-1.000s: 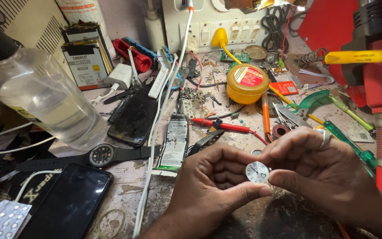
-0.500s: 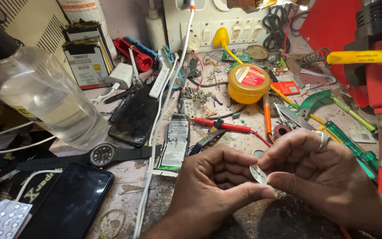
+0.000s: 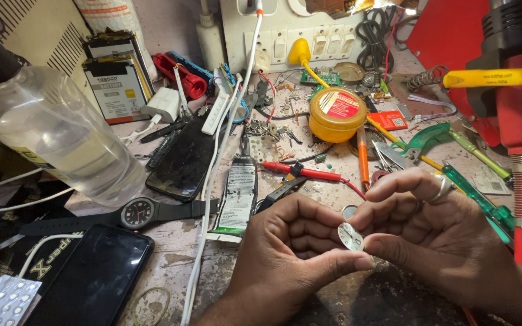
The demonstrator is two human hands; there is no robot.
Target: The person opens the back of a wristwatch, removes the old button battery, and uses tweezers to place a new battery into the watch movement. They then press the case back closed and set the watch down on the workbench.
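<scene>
Holding: small round watch dial (image 3: 351, 236), pinched in the grip of both hands
Left hand (image 3: 288, 253): thumb tip under dial
Right hand (image 3: 436, 235): fingers closed on dial edge (ring on one finger)
Left of grip: black wristwatch (image 3: 137, 212) on tabletop (image 3: 170, 256)

Small electronics repair workshop — cluttered bench (image 3: 170, 253) with phones (image 3: 183, 158), loose batteries (image 3: 118, 90), screwdrivers (image 3: 302, 172), circuit board (image 3: 320, 77) — red hot-air gun (image 3: 518, 90).

Shiny metal watch dial (image 3: 351, 236), glossy clear plastic bottle (image 3: 61, 136)
</scene>
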